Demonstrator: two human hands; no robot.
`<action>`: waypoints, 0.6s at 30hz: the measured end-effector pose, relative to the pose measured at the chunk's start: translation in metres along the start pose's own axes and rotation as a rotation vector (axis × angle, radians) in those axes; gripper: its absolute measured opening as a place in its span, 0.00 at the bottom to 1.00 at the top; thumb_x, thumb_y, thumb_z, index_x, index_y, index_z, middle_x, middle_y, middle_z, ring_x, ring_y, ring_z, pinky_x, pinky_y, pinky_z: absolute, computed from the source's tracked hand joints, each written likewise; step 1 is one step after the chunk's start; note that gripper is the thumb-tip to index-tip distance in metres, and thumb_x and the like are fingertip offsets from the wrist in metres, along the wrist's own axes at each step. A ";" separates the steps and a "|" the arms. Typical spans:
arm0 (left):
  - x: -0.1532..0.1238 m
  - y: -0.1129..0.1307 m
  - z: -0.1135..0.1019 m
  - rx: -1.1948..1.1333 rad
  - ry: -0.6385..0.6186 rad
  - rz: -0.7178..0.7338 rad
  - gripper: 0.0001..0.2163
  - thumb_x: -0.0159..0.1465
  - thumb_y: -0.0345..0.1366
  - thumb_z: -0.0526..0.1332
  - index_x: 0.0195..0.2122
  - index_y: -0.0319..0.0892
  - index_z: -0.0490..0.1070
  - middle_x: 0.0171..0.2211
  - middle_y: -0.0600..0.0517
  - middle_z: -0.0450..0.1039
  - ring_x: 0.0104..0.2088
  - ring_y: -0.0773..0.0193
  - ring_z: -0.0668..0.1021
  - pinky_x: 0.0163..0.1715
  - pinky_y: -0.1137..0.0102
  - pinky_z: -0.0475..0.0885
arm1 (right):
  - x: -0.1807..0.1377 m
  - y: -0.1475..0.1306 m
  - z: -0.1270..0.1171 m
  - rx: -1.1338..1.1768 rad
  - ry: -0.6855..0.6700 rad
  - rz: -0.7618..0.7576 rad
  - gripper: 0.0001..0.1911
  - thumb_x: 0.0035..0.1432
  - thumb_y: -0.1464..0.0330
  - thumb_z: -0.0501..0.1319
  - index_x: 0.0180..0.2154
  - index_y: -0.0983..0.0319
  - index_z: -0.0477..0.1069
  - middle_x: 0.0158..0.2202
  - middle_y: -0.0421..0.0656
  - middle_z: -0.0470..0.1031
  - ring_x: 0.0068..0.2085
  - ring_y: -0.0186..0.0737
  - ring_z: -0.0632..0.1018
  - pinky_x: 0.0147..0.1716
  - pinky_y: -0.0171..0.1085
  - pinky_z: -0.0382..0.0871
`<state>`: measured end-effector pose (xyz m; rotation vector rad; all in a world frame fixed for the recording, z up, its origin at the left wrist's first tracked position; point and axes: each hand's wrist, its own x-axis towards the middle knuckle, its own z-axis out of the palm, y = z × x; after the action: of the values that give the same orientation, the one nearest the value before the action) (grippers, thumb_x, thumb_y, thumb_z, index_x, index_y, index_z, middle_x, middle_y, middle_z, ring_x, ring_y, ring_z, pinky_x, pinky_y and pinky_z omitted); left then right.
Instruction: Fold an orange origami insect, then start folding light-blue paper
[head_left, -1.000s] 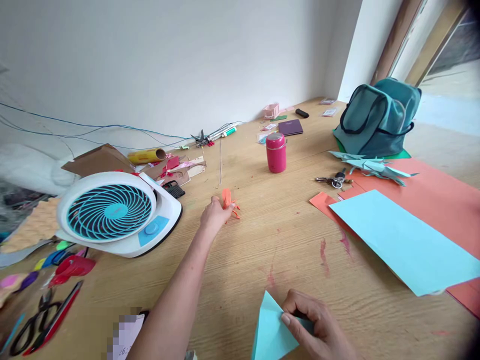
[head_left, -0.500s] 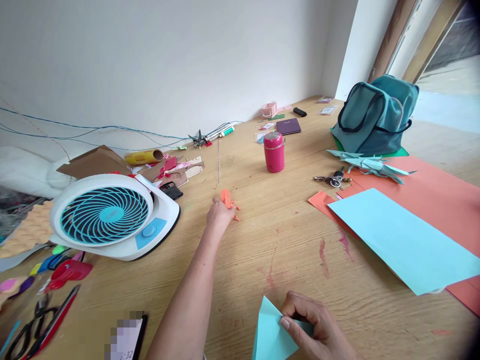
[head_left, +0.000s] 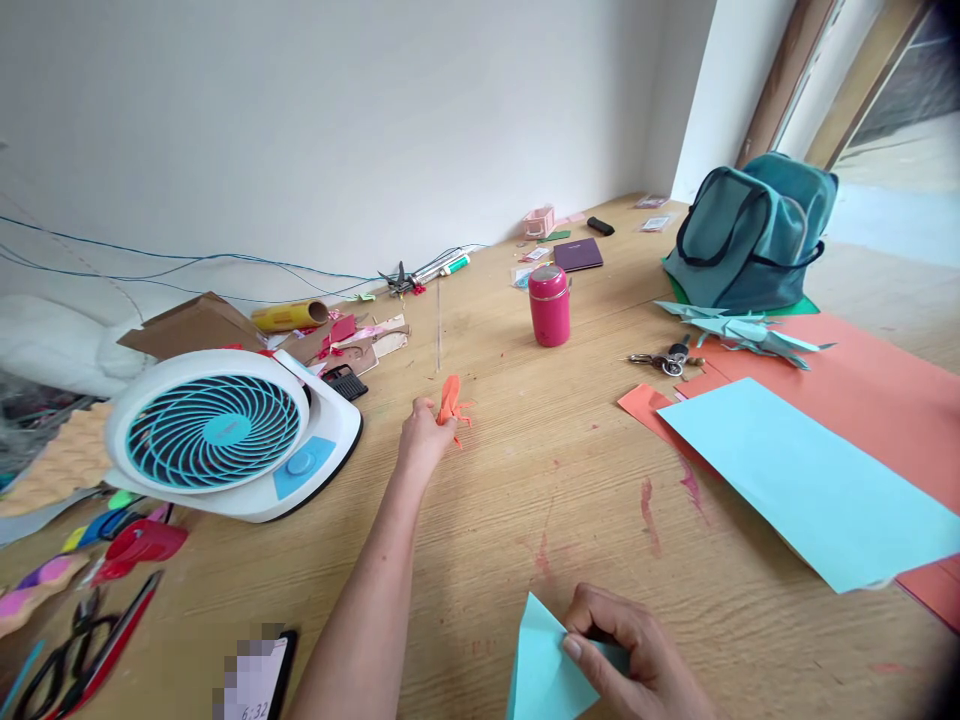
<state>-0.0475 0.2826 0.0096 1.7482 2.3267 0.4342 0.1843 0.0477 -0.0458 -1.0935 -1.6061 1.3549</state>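
While the left hand is out over the middle of the wooden table, its thumb and fingers pinch the near side of an orange paper figure with thin, leg-like points. From where I stand, I can't tell whether the figure rests on the wood or is slightly raised. Close to the near edge of the view, the right hand grips a folded blue paper between thumb and curled fingers, one pointed corner sticking up to the left of the knuckles.

Beyond the orange figure and to its right, a pink flask stands upright. A bunch of keys lies farther right, just beside the large orange sheets. On those sheets I see a flat light-blue sheet and some spiky blue folded shapes, the latter just in front of a teal bag.

Over on the left sits a white fan with blue blades. Nearer me are black-handled scissors and a phone, its screen partly blurred into blocks, to the left of the forearm.
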 end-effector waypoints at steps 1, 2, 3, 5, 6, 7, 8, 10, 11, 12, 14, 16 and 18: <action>-0.001 0.000 -0.001 -0.005 0.002 0.000 0.17 0.61 0.39 0.66 0.49 0.42 0.65 0.39 0.41 0.81 0.44 0.48 0.83 0.37 0.64 0.73 | 0.000 0.000 0.000 0.000 0.000 -0.002 0.23 0.69 0.53 0.53 0.27 0.61 0.63 0.26 0.38 0.66 0.28 0.33 0.67 0.29 0.32 0.59; -0.002 0.000 -0.002 -0.011 0.003 0.000 0.17 0.62 0.38 0.65 0.50 0.42 0.65 0.39 0.42 0.81 0.44 0.48 0.83 0.37 0.64 0.73 | 0.000 0.000 0.000 -0.001 0.000 -0.003 0.23 0.69 0.53 0.53 0.27 0.61 0.63 0.26 0.38 0.66 0.28 0.33 0.67 0.29 0.32 0.59; -0.004 0.000 -0.003 -0.016 0.005 0.000 0.17 0.62 0.38 0.65 0.50 0.42 0.65 0.38 0.42 0.81 0.43 0.49 0.83 0.37 0.64 0.73 | 0.000 0.000 0.000 -0.003 0.000 -0.004 0.23 0.69 0.53 0.53 0.27 0.61 0.63 0.26 0.38 0.66 0.28 0.33 0.67 0.29 0.32 0.59; -0.006 0.000 -0.005 -0.028 0.013 0.005 0.18 0.62 0.38 0.65 0.51 0.41 0.65 0.38 0.43 0.81 0.43 0.49 0.83 0.39 0.64 0.73 | -0.001 0.000 -0.001 -0.006 -0.004 -0.008 0.23 0.69 0.53 0.53 0.27 0.61 0.63 0.26 0.38 0.65 0.28 0.34 0.67 0.29 0.32 0.59; -0.007 0.000 -0.006 -0.035 0.017 0.008 0.18 0.62 0.37 0.65 0.52 0.41 0.65 0.37 0.44 0.81 0.44 0.50 0.83 0.39 0.64 0.73 | -0.001 0.000 -0.001 -0.006 -0.006 -0.009 0.23 0.69 0.53 0.53 0.27 0.61 0.63 0.26 0.38 0.65 0.28 0.34 0.67 0.29 0.32 0.59; -0.008 0.000 -0.006 -0.042 0.022 0.011 0.18 0.63 0.37 0.64 0.52 0.41 0.64 0.38 0.44 0.81 0.44 0.50 0.83 0.40 0.64 0.73 | 0.000 0.000 -0.001 -0.006 -0.010 -0.008 0.23 0.69 0.53 0.53 0.27 0.61 0.63 0.26 0.38 0.65 0.28 0.34 0.67 0.29 0.32 0.59; -0.009 0.000 -0.007 -0.049 0.026 0.015 0.18 0.63 0.37 0.64 0.53 0.41 0.64 0.38 0.44 0.81 0.44 0.50 0.82 0.41 0.64 0.72 | 0.000 0.000 -0.001 -0.006 -0.016 -0.005 0.23 0.69 0.53 0.53 0.27 0.61 0.63 0.26 0.38 0.65 0.28 0.33 0.67 0.29 0.32 0.59; -0.011 0.000 -0.007 -0.062 0.033 0.020 0.18 0.63 0.37 0.64 0.53 0.41 0.64 0.38 0.45 0.81 0.44 0.51 0.82 0.42 0.64 0.72 | 0.000 0.000 -0.002 -0.009 -0.019 0.000 0.23 0.69 0.53 0.53 0.27 0.61 0.63 0.26 0.38 0.65 0.28 0.33 0.67 0.29 0.32 0.59; -0.012 -0.001 -0.008 -0.068 0.036 0.022 0.18 0.63 0.37 0.64 0.53 0.41 0.64 0.38 0.45 0.81 0.44 0.51 0.82 0.42 0.64 0.72 | 0.000 0.000 -0.002 -0.009 -0.018 0.005 0.23 0.69 0.53 0.53 0.27 0.61 0.63 0.26 0.38 0.65 0.28 0.33 0.67 0.29 0.32 0.59; -0.013 -0.001 -0.008 -0.073 0.037 0.024 0.18 0.63 0.37 0.63 0.53 0.41 0.64 0.38 0.45 0.81 0.44 0.51 0.82 0.41 0.64 0.72 | 0.000 -0.001 -0.002 -0.010 -0.019 0.007 0.23 0.69 0.53 0.53 0.27 0.61 0.63 0.26 0.38 0.65 0.28 0.34 0.67 0.29 0.33 0.59; -0.014 -0.002 -0.007 -0.082 0.041 0.026 0.18 0.63 0.37 0.63 0.53 0.42 0.64 0.38 0.46 0.81 0.45 0.51 0.82 0.42 0.64 0.72 | 0.000 -0.001 -0.002 -0.007 -0.018 0.009 0.23 0.69 0.52 0.53 0.27 0.61 0.63 0.26 0.38 0.65 0.28 0.34 0.67 0.29 0.33 0.59; -0.014 -0.003 -0.007 -0.089 0.044 0.027 0.18 0.63 0.37 0.63 0.53 0.42 0.64 0.38 0.46 0.81 0.44 0.51 0.82 0.42 0.64 0.72 | -0.001 -0.001 -0.002 -0.009 -0.022 0.010 0.24 0.69 0.52 0.52 0.27 0.61 0.63 0.26 0.38 0.65 0.28 0.34 0.67 0.29 0.33 0.60; -0.014 -0.003 -0.006 -0.094 0.047 0.027 0.18 0.63 0.38 0.64 0.52 0.42 0.64 0.38 0.45 0.81 0.44 0.50 0.82 0.41 0.64 0.72 | -0.001 0.000 -0.002 -0.015 -0.026 0.010 0.24 0.69 0.52 0.52 0.27 0.61 0.63 0.26 0.38 0.65 0.28 0.34 0.67 0.29 0.33 0.60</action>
<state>-0.0486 0.2678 0.0140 1.7453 2.2769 0.5853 0.1860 0.0475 -0.0450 -1.0986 -1.6341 1.3712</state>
